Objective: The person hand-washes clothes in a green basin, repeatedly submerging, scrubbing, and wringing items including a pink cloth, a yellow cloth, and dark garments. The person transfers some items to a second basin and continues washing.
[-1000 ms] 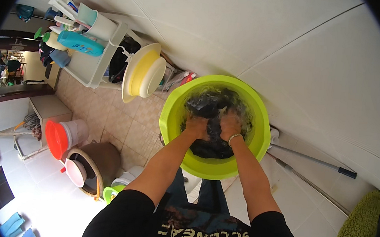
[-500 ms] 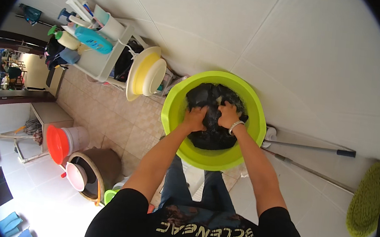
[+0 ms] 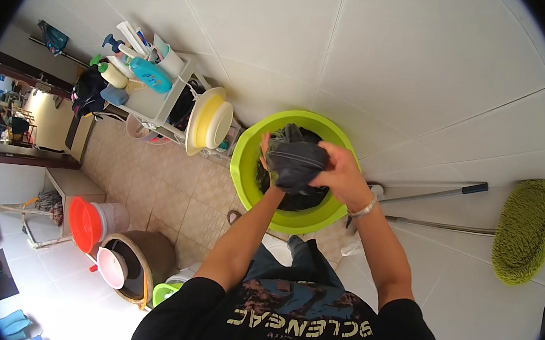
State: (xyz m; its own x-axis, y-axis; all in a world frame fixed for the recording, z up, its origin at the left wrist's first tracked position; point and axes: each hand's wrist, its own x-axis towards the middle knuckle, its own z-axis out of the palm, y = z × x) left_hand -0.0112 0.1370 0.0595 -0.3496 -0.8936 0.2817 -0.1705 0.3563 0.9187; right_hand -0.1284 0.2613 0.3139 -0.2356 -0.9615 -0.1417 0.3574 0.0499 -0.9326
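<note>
A bundled dark garment (image 3: 296, 164), wet-looking and with a seam showing, is held up over a lime-green basin (image 3: 241, 163). My right hand (image 3: 347, 180) grips its right side, thumb and fingers closed on the cloth. On the other side my left hand (image 3: 265, 149) holds the bundle from the left and below; much of that hand is hidden by the fabric. More dark cloth (image 3: 302, 201) lies in the basin beneath.
At the left, a white rack (image 3: 153, 104) carries bottles, with a yellow-and-white basin (image 3: 209, 123) against its side. A red basin (image 3: 84, 224) and a large brown vat (image 3: 157, 257) stand lower left. A green mop head (image 3: 525, 230) leans at the right.
Both hands have risen from the cloth in the basin and now hold a bundled garment above it. My right hand has turned to grip its side. The view has shifted slightly.
</note>
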